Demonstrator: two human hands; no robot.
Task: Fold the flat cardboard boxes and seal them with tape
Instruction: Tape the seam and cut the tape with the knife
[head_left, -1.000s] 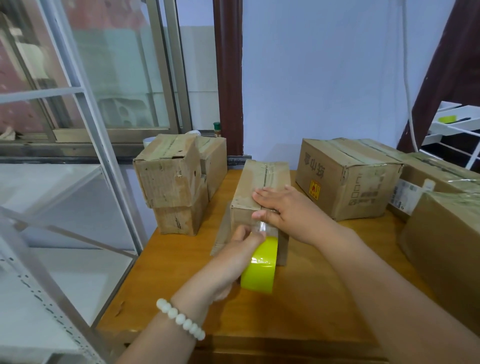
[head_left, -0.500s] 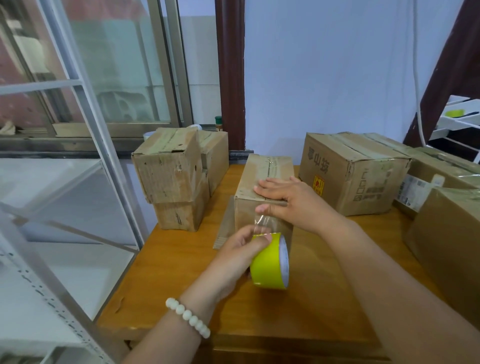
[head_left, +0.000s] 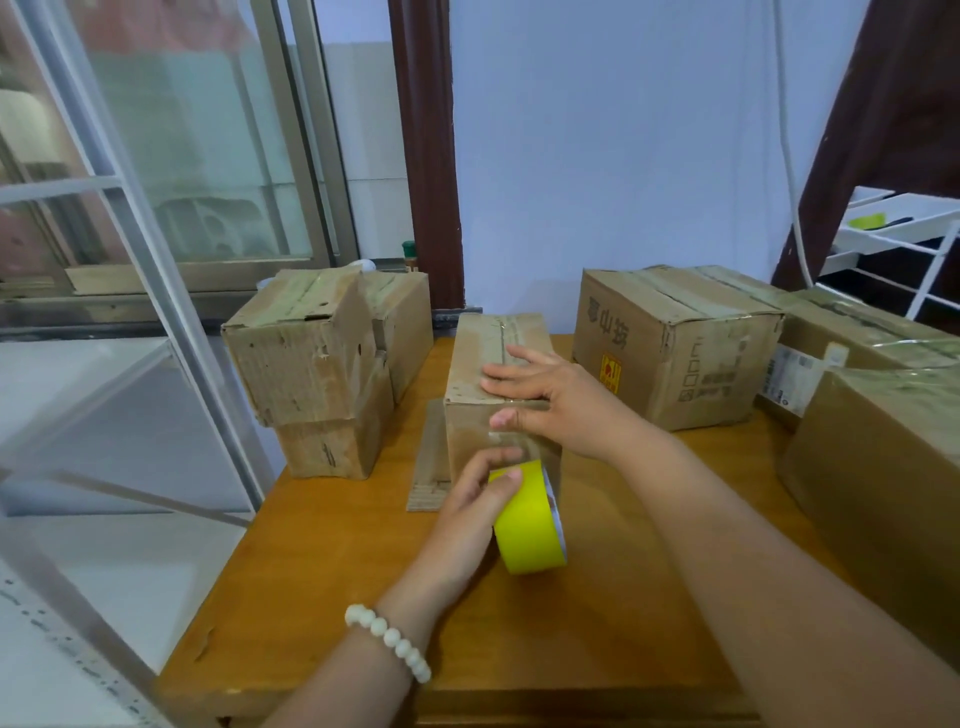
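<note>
While the left hand is wrapped around the yellow tape roll, holding it just in front of the narrow cardboard box in the middle of the wooden table, the right hand lies flat over the box's near top edge, fingers straight, thumb pressing the front face. A strip of clear tape runs from the roll up to that thumb. There's a worn stack of boxes to the left and a printed box to the right.
</note>
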